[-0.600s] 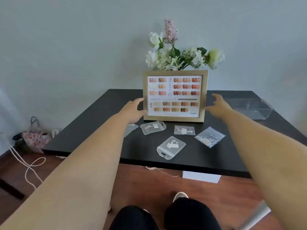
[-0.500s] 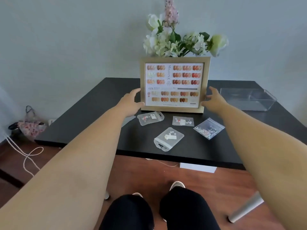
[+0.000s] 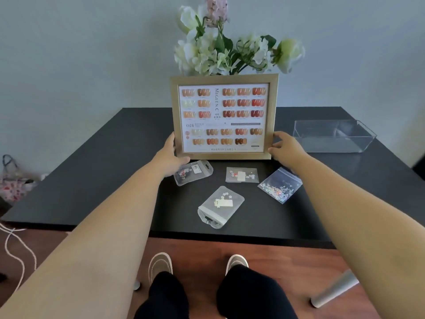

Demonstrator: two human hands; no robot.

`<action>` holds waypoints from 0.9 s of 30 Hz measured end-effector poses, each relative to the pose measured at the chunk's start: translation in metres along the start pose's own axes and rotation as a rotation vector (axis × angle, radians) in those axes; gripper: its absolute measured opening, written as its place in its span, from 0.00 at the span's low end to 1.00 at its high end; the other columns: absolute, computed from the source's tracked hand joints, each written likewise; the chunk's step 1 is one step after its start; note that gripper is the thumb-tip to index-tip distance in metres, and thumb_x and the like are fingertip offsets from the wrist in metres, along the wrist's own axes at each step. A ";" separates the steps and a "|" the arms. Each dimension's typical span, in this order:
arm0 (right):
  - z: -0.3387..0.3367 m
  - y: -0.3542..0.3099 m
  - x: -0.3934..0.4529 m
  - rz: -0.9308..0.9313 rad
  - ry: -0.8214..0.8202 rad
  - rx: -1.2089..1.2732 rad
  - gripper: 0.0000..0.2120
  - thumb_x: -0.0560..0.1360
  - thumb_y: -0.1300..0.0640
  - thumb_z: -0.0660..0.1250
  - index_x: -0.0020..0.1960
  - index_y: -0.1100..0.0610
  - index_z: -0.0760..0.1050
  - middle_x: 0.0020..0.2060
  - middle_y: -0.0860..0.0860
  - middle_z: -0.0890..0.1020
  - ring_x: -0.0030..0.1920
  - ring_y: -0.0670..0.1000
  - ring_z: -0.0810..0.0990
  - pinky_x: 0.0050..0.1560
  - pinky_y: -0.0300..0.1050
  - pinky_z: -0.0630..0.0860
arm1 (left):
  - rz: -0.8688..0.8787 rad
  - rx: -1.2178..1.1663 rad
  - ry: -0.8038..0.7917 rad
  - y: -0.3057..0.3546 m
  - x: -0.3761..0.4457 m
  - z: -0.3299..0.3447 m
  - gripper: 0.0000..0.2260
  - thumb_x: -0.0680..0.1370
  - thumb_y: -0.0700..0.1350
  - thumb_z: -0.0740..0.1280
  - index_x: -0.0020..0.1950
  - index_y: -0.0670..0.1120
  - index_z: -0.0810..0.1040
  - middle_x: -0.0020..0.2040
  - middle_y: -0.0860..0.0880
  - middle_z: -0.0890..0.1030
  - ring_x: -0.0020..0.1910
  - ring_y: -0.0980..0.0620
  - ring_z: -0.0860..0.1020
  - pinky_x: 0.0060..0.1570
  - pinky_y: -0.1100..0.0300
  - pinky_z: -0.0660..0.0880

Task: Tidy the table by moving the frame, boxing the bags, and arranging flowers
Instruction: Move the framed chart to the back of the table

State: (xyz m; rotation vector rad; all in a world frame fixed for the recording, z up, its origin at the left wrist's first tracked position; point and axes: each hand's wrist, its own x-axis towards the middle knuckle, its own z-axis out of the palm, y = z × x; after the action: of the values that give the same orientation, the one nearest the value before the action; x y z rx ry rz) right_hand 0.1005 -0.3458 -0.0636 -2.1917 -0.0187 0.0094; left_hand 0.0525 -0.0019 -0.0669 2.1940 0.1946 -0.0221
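A gold frame [image 3: 224, 117] with a nail-colour chart stands upright mid-table. My left hand [image 3: 171, 155] grips its lower left edge and my right hand [image 3: 284, 146] grips its lower right edge. Behind the frame rise white and pink flowers [image 3: 227, 47], their base hidden. In front lie several small clear bags: one with a label [image 3: 193, 172], one flat [image 3: 242, 175], one with sparkly bits [image 3: 280, 185], and one nearest me [image 3: 220, 207]. A clear plastic box [image 3: 333, 137] sits at the right.
The black table [image 3: 103, 171] stands against a pale wall. On the floor at left are a floral bag [image 3: 13, 187] and a white cord [image 3: 13, 252]. My shoes and legs are below the table's front edge, with a metal table leg [image 3: 333, 288] at the right.
Both hands have closed in from beside the frame onto its lower side edges. The view has tipped down and moved closer to the table.
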 end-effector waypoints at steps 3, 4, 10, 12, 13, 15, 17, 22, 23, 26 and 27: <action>-0.002 0.005 0.006 0.003 -0.022 0.052 0.23 0.77 0.62 0.66 0.70 0.51 0.67 0.47 0.50 0.81 0.46 0.53 0.82 0.52 0.53 0.81 | 0.050 0.087 0.006 -0.008 0.010 -0.007 0.40 0.77 0.41 0.70 0.77 0.63 0.47 0.62 0.52 0.78 0.60 0.52 0.77 0.61 0.49 0.73; -0.001 0.005 0.008 0.003 -0.029 0.066 0.22 0.77 0.62 0.67 0.69 0.51 0.67 0.48 0.50 0.81 0.46 0.54 0.82 0.52 0.53 0.81 | 0.073 0.141 -0.017 -0.011 0.013 -0.014 0.40 0.77 0.41 0.69 0.77 0.63 0.47 0.59 0.52 0.79 0.59 0.51 0.77 0.60 0.49 0.73; 0.028 -0.017 0.015 -0.063 -0.076 0.080 0.20 0.77 0.63 0.68 0.65 0.48 0.68 0.49 0.50 0.80 0.48 0.53 0.82 0.46 0.47 0.83 | 0.091 0.194 -0.042 -0.032 0.024 -0.063 0.42 0.78 0.41 0.68 0.75 0.68 0.43 0.55 0.52 0.79 0.55 0.53 0.78 0.59 0.50 0.74; 0.046 -0.034 0.021 -0.102 -0.074 0.078 0.21 0.77 0.62 0.67 0.66 0.47 0.68 0.49 0.47 0.79 0.48 0.50 0.81 0.41 0.41 0.82 | 0.077 0.172 -0.006 -0.045 0.024 -0.078 0.41 0.78 0.41 0.68 0.75 0.68 0.44 0.61 0.52 0.78 0.60 0.51 0.77 0.63 0.49 0.71; 0.055 -0.043 0.024 -0.123 -0.071 0.076 0.22 0.77 0.61 0.67 0.67 0.46 0.67 0.48 0.45 0.78 0.48 0.49 0.80 0.40 0.39 0.81 | 0.063 0.163 0.017 -0.051 0.025 -0.085 0.40 0.79 0.42 0.67 0.75 0.69 0.44 0.64 0.52 0.77 0.63 0.50 0.75 0.64 0.48 0.70; 0.074 -0.061 0.032 -0.156 -0.065 0.068 0.23 0.78 0.60 0.67 0.69 0.45 0.66 0.48 0.43 0.78 0.47 0.48 0.80 0.40 0.38 0.80 | 0.027 0.132 0.060 -0.062 0.026 -0.101 0.39 0.79 0.42 0.67 0.75 0.69 0.45 0.70 0.53 0.73 0.68 0.49 0.72 0.66 0.45 0.70; 0.091 -0.076 0.040 -0.178 -0.074 0.049 0.24 0.78 0.59 0.67 0.70 0.44 0.65 0.48 0.43 0.78 0.46 0.48 0.80 0.42 0.40 0.80 | -0.004 0.077 0.095 -0.073 0.028 -0.114 0.40 0.79 0.40 0.66 0.75 0.70 0.45 0.72 0.52 0.70 0.69 0.48 0.71 0.65 0.44 0.71; 0.139 -0.105 0.060 -0.242 -0.100 0.023 0.27 0.78 0.59 0.65 0.74 0.47 0.61 0.48 0.45 0.79 0.47 0.49 0.80 0.50 0.50 0.81 | -0.061 0.013 0.216 -0.098 0.034 -0.146 0.40 0.80 0.38 0.65 0.76 0.69 0.45 0.72 0.51 0.70 0.65 0.49 0.74 0.61 0.47 0.75; 0.148 -0.109 0.065 -0.262 -0.103 0.020 0.27 0.78 0.59 0.65 0.74 0.47 0.61 0.47 0.45 0.79 0.47 0.49 0.80 0.51 0.52 0.81 | -0.074 -0.003 0.239 -0.105 0.036 -0.151 0.39 0.80 0.38 0.65 0.76 0.68 0.46 0.71 0.51 0.71 0.63 0.50 0.75 0.61 0.46 0.75; 0.172 -0.121 0.080 -0.302 -0.113 0.000 0.27 0.77 0.59 0.66 0.73 0.47 0.63 0.46 0.45 0.79 0.46 0.49 0.80 0.52 0.54 0.81 | -0.095 -0.091 0.296 -0.121 0.041 -0.164 0.37 0.80 0.37 0.64 0.76 0.67 0.48 0.67 0.53 0.72 0.60 0.53 0.75 0.57 0.52 0.77; 0.178 -0.124 0.085 -0.302 -0.118 0.002 0.27 0.77 0.58 0.66 0.73 0.47 0.63 0.45 0.44 0.79 0.46 0.48 0.81 0.51 0.54 0.81 | -0.096 -0.110 0.307 -0.124 0.042 -0.167 0.37 0.80 0.37 0.63 0.76 0.67 0.49 0.65 0.55 0.73 0.59 0.53 0.75 0.56 0.54 0.78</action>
State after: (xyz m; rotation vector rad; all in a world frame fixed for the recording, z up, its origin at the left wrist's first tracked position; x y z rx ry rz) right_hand 0.1814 -0.1281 -0.0665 -2.1629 -0.4152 -0.0311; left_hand 0.0667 0.2100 -0.0719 2.0675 0.4622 0.2677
